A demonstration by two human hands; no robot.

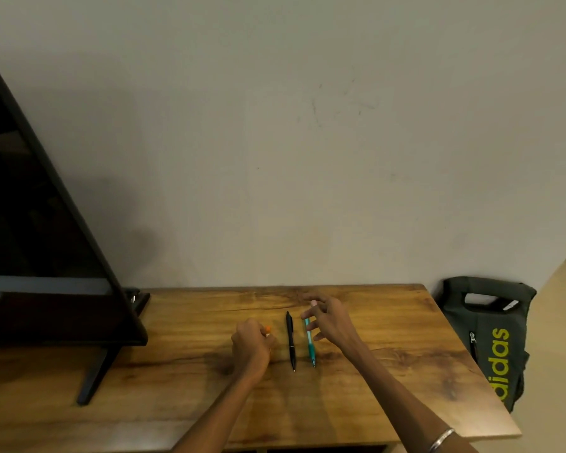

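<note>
Orange-tipped pen [268, 329] pokes from your curled left hand [250, 346]; black pen [291, 341] lies just right of it, teal pen [310, 346] beneath your right hand [332, 323], fingers spread.

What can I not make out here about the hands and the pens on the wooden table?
Head view only.
Orange-tipped thing: the curled left hand hides nearly all of it.
Translucent teal plastic pen: the right hand covers its upper end; contact is unclear.
Large dark flat screen: cut off by the left edge.
Slim black plastic pen: any print is too small.
</note>
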